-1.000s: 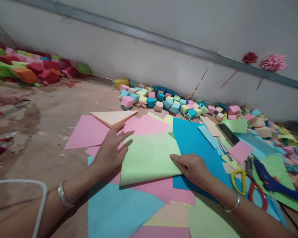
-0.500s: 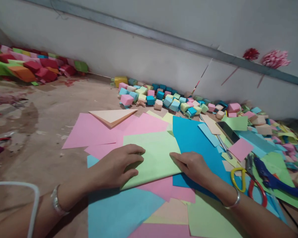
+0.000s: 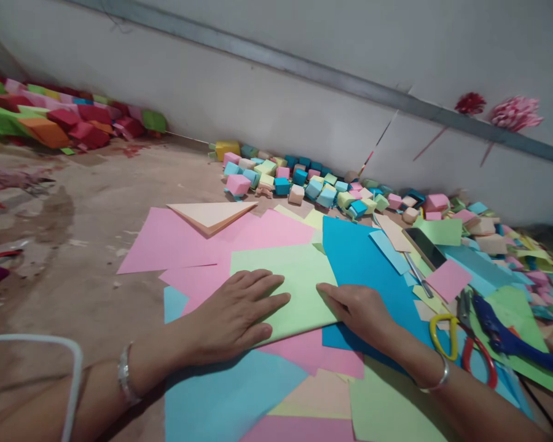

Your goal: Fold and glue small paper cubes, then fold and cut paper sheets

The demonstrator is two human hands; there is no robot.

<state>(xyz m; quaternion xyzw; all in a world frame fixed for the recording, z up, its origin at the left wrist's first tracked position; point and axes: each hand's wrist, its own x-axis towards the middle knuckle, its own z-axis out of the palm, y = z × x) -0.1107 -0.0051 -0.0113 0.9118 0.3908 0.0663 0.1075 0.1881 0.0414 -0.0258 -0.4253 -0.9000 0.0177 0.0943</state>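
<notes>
A folded sheet of light green paper (image 3: 299, 270) lies on top of a spread of coloured sheets, its folded edge toward me. My left hand (image 3: 239, 310) rests flat on its left part, fingers spread. At the sheet's right edge, my right hand (image 3: 362, 310) has its fingers curled and pinches the paper by the corner side. Underneath are pink paper (image 3: 179, 242), a blue sheet (image 3: 359, 258) and a light blue sheet (image 3: 225, 393). Beyond them sits a folded peach paper triangle (image 3: 212, 216).
Scissors (image 3: 479, 356) with yellow and red handles lie to the right beside a blue glue gun (image 3: 511, 337). A phone (image 3: 424, 247) is farther back. Small paper cubes (image 3: 299, 178) line the wall (image 3: 276, 104). A white tube (image 3: 74, 380) arcs at lower left.
My left hand has slid right over the green paper and flattened, its fingers spreading. My right hand stays at the paper's right edge. The view has shifted slightly.
</notes>
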